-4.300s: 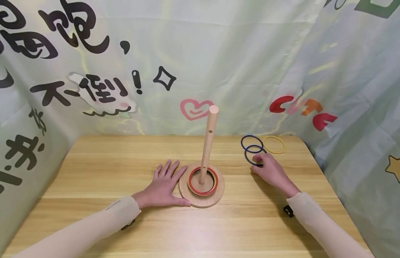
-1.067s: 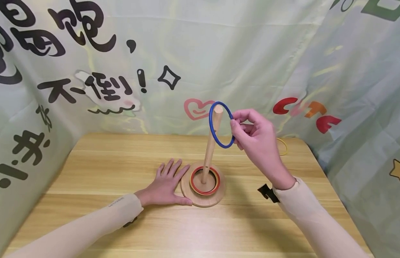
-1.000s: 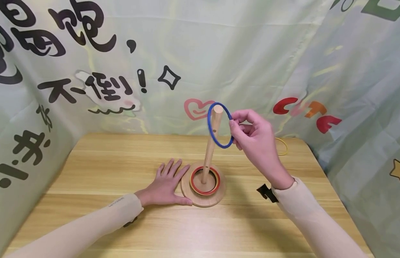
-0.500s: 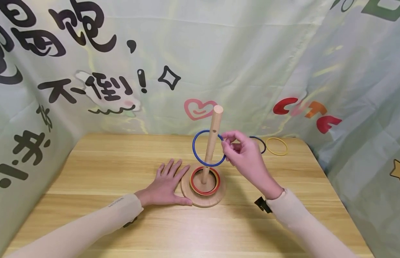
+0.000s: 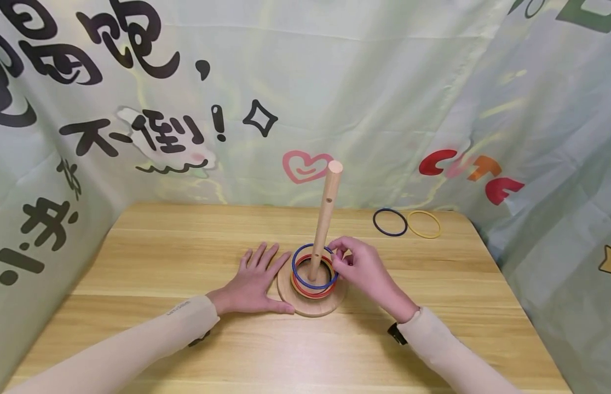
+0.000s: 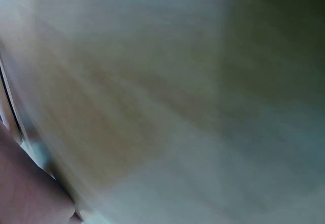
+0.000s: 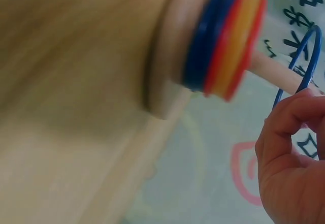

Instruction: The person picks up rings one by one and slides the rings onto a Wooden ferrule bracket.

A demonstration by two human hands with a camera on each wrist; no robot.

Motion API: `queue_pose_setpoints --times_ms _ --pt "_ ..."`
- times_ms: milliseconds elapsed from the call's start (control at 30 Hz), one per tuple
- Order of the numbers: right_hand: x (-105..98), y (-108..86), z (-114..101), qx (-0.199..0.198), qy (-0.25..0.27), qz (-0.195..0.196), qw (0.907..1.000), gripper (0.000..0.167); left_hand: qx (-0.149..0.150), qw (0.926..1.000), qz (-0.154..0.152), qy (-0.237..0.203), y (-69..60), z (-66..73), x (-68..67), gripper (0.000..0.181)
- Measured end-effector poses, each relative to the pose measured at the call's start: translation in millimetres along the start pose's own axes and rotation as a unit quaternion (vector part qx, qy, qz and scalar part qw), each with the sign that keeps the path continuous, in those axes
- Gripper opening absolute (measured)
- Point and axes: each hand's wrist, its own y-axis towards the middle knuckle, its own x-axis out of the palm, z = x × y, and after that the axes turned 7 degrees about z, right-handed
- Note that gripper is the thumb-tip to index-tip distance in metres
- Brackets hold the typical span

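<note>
A wooden peg [image 5: 326, 213] stands upright on a round wooden base [image 5: 312, 310]. Rings lie stacked around its foot; the right wrist view shows blue, red and yellow layers in the stack [image 7: 226, 43]. My right hand [image 5: 367, 271] pinches the edge of a blue ring [image 5: 301, 282] that encircles the peg. In the right wrist view this ring [image 7: 307, 56] hangs a little above the stack. My left hand [image 5: 248, 284] lies spread on the table, thumb and forefinger touching the base's left edge. Only a blurred bit of skin shows in the left wrist view.
At the table's back right lie a dark blue ring [image 5: 390, 234] and a yellow ring [image 5: 424, 236], side by side. A printed curtain [image 5: 384, 98] hangs behind the wooden table [image 5: 162, 246] and at both sides.
My right hand has picked up a blue ring from the back right, brought it over the peg's top, and lowered it along the peg to near the stack. The left hand stays put.
</note>
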Motion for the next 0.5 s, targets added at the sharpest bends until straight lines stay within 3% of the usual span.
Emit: queue_pose_setpoints --times_ms 233,500 --pt "10.9 -4.3 16.6 0.011 -0.019 -0.015 0.9997 0.019 0.004 0.9999 0.009 -0.009 -0.1 -1.5 4.0 0.127" --pt "11.1 -6.5 20.5 0.017 -0.041 -0.016 0.9989 0.019 0.006 0.9999 0.010 0.001 1.7 -1.8 4.2 0.127"
